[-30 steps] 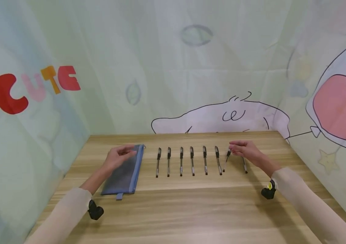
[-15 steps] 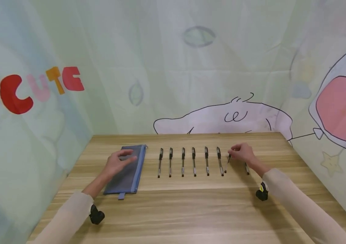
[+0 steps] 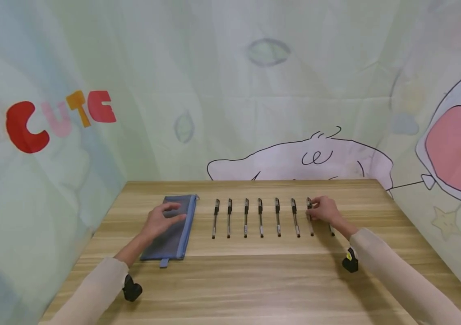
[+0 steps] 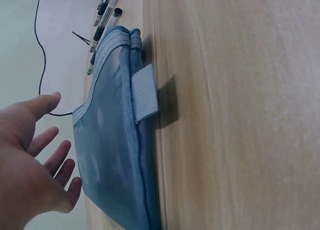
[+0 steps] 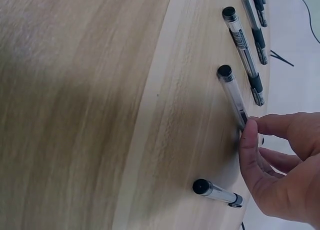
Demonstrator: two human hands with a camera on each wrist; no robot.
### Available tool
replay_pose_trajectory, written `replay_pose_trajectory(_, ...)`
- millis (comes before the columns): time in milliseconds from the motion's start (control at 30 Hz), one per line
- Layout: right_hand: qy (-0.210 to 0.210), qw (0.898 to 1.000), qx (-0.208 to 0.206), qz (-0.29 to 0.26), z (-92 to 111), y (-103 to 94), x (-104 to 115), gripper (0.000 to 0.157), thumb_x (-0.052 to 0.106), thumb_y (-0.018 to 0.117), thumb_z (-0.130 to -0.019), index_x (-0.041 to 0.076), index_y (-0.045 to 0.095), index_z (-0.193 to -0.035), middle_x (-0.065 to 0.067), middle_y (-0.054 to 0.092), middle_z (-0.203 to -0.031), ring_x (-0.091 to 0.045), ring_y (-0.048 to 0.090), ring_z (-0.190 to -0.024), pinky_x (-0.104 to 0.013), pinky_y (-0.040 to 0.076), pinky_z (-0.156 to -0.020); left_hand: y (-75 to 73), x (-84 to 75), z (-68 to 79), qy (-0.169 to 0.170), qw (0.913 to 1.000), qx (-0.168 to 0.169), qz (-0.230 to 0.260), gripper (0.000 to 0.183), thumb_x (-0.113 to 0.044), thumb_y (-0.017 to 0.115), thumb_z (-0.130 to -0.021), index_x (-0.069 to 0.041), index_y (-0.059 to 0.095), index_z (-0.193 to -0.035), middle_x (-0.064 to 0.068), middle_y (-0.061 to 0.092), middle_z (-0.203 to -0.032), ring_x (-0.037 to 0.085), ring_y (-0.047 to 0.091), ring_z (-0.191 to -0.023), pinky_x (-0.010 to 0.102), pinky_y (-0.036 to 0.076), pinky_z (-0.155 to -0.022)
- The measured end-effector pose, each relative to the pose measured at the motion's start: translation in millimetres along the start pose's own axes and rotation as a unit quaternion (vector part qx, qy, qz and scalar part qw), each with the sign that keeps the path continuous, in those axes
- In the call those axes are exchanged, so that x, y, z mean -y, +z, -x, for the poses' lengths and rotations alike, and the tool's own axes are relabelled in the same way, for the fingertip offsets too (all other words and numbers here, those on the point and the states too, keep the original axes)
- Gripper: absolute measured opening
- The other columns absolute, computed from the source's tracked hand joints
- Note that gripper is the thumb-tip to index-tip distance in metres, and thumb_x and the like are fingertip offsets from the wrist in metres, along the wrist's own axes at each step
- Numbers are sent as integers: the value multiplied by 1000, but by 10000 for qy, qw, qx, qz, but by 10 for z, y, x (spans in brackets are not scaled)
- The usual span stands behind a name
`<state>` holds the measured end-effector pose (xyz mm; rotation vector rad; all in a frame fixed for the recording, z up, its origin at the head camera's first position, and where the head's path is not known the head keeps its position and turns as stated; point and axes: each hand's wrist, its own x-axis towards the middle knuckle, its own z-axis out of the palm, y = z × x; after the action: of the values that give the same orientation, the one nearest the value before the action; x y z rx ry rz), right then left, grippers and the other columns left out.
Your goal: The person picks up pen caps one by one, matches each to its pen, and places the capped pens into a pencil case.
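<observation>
My right hand pinches a black-capped gel pen between thumb and fingertips; the pen lies at or very near the tabletop, at the right end of a row. Beside it is another pen, with several more lined up to the left, caps toward the back. One further pen lies right of my hand, partly hidden by it in the head view. On the left, my left hand is held over a blue mesh zipper pouch, fingers spread and holding nothing; the pouch looks closed and flat.
The wooden table ends at a back edge against a printed fabric wall. A small fabric tab sticks out from the pouch's near end. Black camera mounts sit at both wrists.
The pen in my right hand has gone from slanted to nearly parallel with the row. My left hand stays over the pouch, and the head view has shifted slightly.
</observation>
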<state>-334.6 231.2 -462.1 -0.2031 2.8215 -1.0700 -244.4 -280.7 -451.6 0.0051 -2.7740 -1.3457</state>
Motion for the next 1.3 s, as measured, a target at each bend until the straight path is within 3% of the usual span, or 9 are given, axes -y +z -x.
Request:
replay_pose_trajectory(267,-190,9998,-84,-23,49,-102,-9,39,12,66,-98,-18,61,-122,-33,72,-104,-17,72,-68,-27,61,-59,76,13,9,313,9989,-225,-252,52,-24,81,-88,5,65,-128,26,66,-132,44,56,-128,58,45,-111)
replay_pose_trajectory(400,-349,9989,-190,-257,64,-140,-6,35,16,64,-101,-14,66,-119,-28,74,-99,-15,70,-68,-26,59,-58,140,-29,94,359,9937,-461,-960,59,-38,82,-83,0,69,-126,26,65,-132,46,57,-125,60,48,-105)
replay_pose_trajectory(500,-484,9980,-148,-391,78,-148,15,34,17,63,-101,-12,68,-118,-26,74,-95,-16,69,-68,-25,58,-57,206,-82,167,198,9853,-580,-1592,65,-50,83,-78,-6,69,-125,27,60,-136,48,52,-126,65,44,-100)
replay_pose_trajectory(600,-517,9974,-69,-502,108,-151,65,33,18,63,-102,-10,68,-120,-26,73,-98,-20,70,-71,-28,60,-60,276,-121,201,190,9794,-609,-1918,69,-54,83,-76,-7,68,-125,29,54,-140,52,47,-128,71,39,-99)
replay_pose_trajectory(800,-744,9943,245,-718,146,-143,175,35,15,62,-103,-12,64,-125,-29,72,-105,-31,74,-81,-31,63,-65,339,-153,179,148,9776,-465,-2049,68,-50,85,-78,-5,64,-124,29,48,-143,53,41,-130,76,35,-96)
replay_pose_trajectory(1000,-780,9930,417,-777,178,-110,202,35,15,61,-103,-12,64,-125,-28,72,-103,-26,71,-80,-27,59,-62,327,-159,145,-204,9763,-349,-2126,61,-44,85,-78,-3,62,-117,30,46,-141,54,40,-130,87,31,-96)
replay_pose_trajectory(1300,-657,9911,598,-987,194,-72,206,34,12,59,-103,-11,63,-128,-29,71,-107,-23,69,-80,-27,60,-64,309,-196,83,-522,9757,-323,-2105,41,-36,80,-83,-5,61,-101,30,47,-140,53,41,-128,85,36,-94)
